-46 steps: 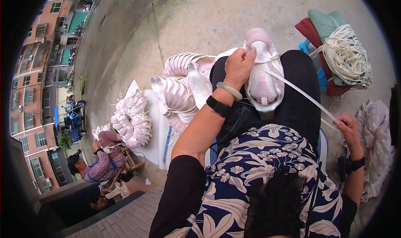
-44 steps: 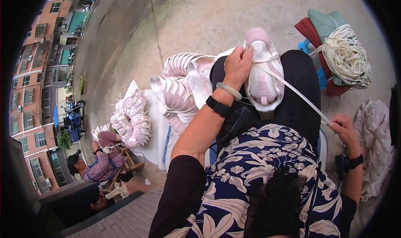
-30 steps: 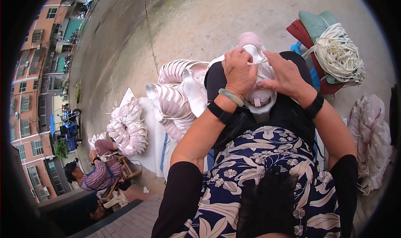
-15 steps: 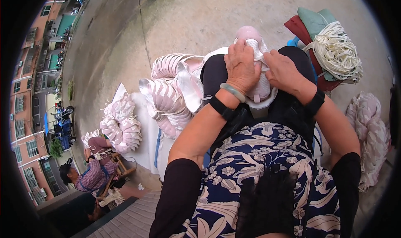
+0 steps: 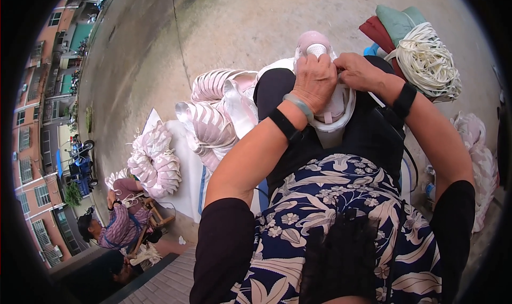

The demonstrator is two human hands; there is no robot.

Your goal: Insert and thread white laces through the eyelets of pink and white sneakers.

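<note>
I found both hands closed on the pink shoe [image 5: 329, 98] on my lap: left hand [image 5: 314, 80] gripping its top, right hand [image 5: 358, 70] pinching beside it. Concrete ground [image 5: 240, 32] lay beyond, outdoors.

One pink shoe [image 5: 326, 85], two hands, one lace bundle [image 5: 426, 61].

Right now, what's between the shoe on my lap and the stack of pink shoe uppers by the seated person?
In the head view, between shoe and far stack lies another pile of pink uppers, on white sheeting.
</note>
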